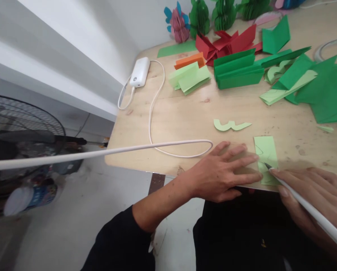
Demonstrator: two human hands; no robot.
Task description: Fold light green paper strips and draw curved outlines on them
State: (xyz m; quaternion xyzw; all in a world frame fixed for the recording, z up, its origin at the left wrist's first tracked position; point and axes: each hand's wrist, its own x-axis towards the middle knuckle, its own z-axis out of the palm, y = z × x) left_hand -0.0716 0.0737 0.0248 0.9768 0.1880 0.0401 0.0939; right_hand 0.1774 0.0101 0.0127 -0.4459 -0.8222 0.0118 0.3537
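Paper slip [268, 151] bears drawn lines [260, 151], bucket label [41, 195] seemingly unreadable.

Bucket [18, 202]: carried a blue label [39, 195] with pale marks, too blurred to read.
White box [141, 69]: showed a small round dark mark [135, 79] near its lower end, too small to make out.
Readable text: no word, number or brand was legible.

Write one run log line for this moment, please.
left hand: touching light-green paper slip | right hand: holding white pen at slip | wavy cutout: on table
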